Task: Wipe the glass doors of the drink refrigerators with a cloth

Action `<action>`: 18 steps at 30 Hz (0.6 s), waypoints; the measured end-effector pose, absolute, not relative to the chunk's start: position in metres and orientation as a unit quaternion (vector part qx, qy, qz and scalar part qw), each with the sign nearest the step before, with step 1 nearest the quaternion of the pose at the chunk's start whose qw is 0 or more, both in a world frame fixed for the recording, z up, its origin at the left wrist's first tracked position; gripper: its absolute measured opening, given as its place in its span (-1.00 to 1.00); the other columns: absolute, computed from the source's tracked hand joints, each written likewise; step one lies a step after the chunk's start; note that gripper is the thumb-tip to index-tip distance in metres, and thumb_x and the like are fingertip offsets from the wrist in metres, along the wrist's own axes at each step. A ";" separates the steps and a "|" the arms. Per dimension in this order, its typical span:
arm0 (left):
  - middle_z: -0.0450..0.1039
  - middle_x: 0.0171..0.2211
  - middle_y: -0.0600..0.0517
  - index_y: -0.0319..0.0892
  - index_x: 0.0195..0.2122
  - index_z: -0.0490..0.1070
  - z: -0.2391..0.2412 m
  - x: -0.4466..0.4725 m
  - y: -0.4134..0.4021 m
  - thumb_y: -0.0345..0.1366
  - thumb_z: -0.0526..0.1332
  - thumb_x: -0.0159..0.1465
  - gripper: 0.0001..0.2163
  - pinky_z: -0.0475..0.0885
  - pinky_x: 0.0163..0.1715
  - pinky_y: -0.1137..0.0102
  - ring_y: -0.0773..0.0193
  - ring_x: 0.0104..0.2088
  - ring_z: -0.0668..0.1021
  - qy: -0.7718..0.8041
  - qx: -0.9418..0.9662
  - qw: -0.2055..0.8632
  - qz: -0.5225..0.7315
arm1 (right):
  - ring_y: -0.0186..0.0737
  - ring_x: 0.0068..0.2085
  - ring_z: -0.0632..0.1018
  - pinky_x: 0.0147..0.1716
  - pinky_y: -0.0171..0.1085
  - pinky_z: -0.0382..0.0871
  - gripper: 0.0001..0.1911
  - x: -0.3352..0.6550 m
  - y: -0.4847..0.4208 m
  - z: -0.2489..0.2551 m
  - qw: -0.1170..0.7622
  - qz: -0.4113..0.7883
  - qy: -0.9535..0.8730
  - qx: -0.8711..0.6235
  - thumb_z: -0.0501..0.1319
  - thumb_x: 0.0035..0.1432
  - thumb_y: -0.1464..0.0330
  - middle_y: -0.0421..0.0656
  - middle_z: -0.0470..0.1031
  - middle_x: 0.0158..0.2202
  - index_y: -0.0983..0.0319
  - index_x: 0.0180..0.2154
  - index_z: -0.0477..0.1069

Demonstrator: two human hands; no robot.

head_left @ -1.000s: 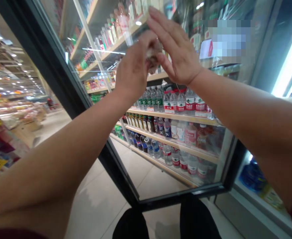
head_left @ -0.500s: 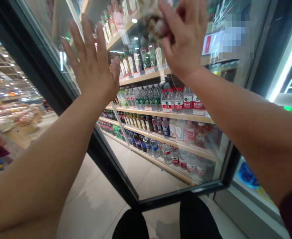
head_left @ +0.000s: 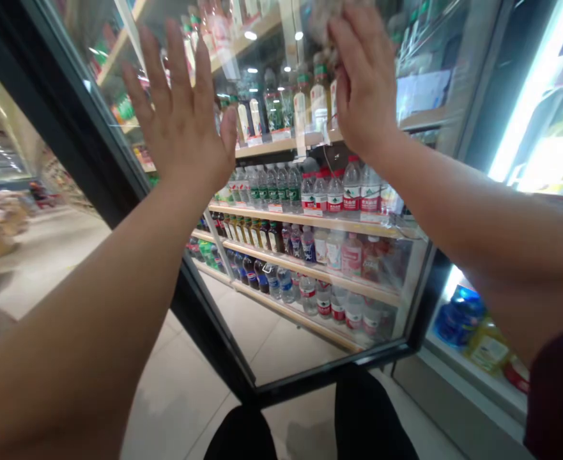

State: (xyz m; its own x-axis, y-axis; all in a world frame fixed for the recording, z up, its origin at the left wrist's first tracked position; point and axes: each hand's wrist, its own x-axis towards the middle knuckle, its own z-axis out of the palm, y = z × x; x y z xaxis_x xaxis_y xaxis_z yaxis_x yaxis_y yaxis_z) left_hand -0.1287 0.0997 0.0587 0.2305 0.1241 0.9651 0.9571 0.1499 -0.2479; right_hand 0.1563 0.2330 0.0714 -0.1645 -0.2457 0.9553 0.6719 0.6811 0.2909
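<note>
A glass cooler door point(head_left: 281, 332) with a black frame stands swung out in front of me. My left hand point(head_left: 181, 121) is raised against the glass at the upper left, fingers spread and holding nothing. My right hand point(head_left: 365, 83) is higher, at the upper middle of the pane, fingers curled over a crumpled brownish-white wad point(head_left: 324, 22) that it presses to the glass. Most of the wad is hidden behind my fingers or cut off by the top edge. Rows of drink bottles point(head_left: 339, 191) on shelves show in the glass.
The door's black frame point(head_left: 65, 108) runs diagonally on the left and along the bottom. To the right is the lit cooler interior with a blue container point(head_left: 458, 313) on its lowest shelf. A tiled shop aisle point(head_left: 46, 249) stretches away on the left. My dark-clad legs point(head_left: 372, 415) are below.
One second ago both hands met around the wad. The left hand then let go, opened and moved left; the right hand carried the wad upward along the glass.
</note>
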 end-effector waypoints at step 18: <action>-0.74 0.48 0.60 0.15 0.57 -0.26 0.055 -0.123 0.112 -0.09 0.00 0.41 -0.27 -0.90 0.44 0.33 0.44 0.52 -0.55 -0.460 -0.554 0.570 -0.396 | 0.05 0.49 0.22 0.51 0.26 -0.07 -0.29 0.198 0.301 0.012 0.677 -0.234 -0.698 0.001 0.15 0.21 0.18 -0.56 0.18 0.45 -0.36 0.37 0.27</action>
